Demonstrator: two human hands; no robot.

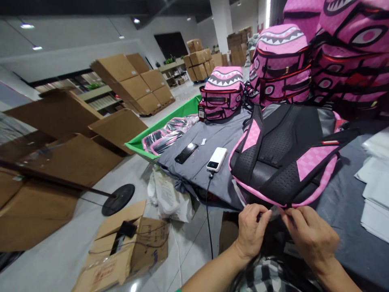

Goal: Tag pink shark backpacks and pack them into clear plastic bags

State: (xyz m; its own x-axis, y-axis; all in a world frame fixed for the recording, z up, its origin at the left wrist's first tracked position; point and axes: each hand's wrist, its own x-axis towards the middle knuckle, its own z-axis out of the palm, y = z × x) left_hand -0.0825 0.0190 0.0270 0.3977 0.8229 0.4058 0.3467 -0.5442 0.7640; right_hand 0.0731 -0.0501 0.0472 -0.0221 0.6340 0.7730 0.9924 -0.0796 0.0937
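A pink and black backpack point(285, 158) lies back-side up on the grey-covered table point(209, 138), straps facing me. My left hand point(251, 232) and my right hand point(310, 234) meet at its near bottom edge. Both pinch a thin clear plastic film point(275, 211) between thumb and fingers. The fingers of both hands are closed on that film.
More pink shark-mouth backpacks point(281, 65) are stacked at the back right. A black phone point(186, 153) and a white power bank point(216, 159) with a cable lie on the cloth. White sheets point(375, 182) lie right. Cardboard boxes point(121, 247), a green bin point(170, 121) and a round stand base point(118, 198) sit left.
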